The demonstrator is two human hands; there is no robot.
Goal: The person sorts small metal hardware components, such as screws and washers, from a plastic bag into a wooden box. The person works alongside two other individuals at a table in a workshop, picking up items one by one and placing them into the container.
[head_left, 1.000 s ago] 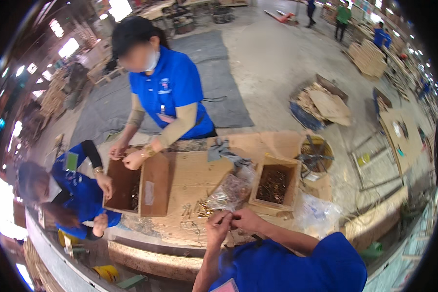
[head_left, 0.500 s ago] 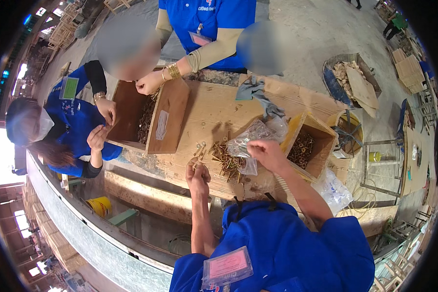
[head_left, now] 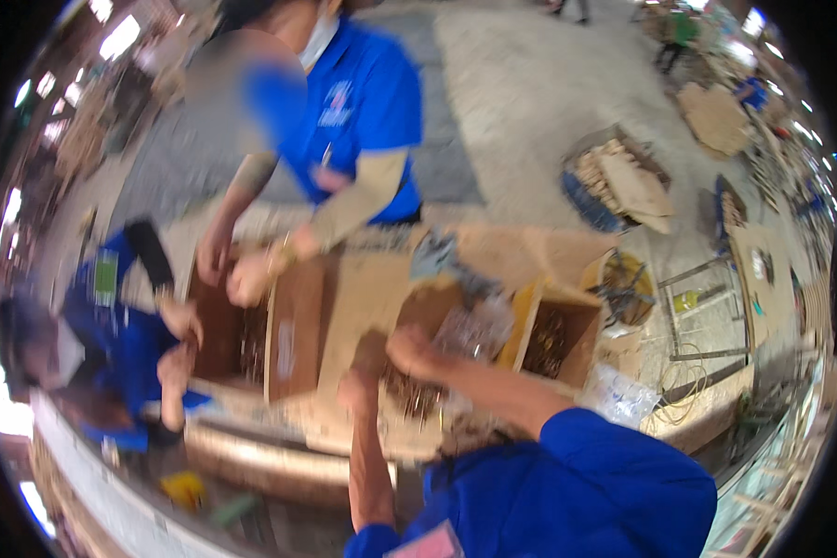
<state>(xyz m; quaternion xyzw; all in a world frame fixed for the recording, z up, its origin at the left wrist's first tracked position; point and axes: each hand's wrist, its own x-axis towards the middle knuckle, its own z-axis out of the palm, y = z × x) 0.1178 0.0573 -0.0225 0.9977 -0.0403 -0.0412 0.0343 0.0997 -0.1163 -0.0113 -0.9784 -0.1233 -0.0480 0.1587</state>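
Note:
Both of my hands are blurred over the wooden bench top. My left hand is closed at the left edge of a loose pile of brass-coloured bolts; what it holds is hidden. To its right and slightly farther off, my right hand is closed above the pile, its fingertips smeared. I cannot make out anything in it. A clear plastic bag lies beyond my right wrist, next to a grey cloth.
An open wooden box of small metal parts stands at right. Two co-workers reach into another wooden box at left. Beyond the bench are a yellow bucket and a blue tub of wood scraps. More clear plastic lies at right.
The whole view has shifted, so the bench sits lower. My right hand has left the plastic bag and moved left, close to my left hand. Bolts seen at my left fingers are now hidden.

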